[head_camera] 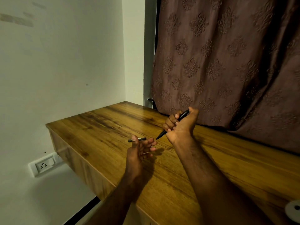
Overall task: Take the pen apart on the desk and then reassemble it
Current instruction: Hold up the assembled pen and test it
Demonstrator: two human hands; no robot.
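I am working over the wooden surface point(100, 125); its edge is falling away at 8 o'clock, with free room at 11. My right hand point(180, 125) is fisting the pen point(162, 134), tip aiming at 8. My left hand point(138, 151), fingers loose, is seemingly pinching the short piece point(142, 139). I judge lining the axes up first is wisest.

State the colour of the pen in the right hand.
Black; the pen shows best in the head view.
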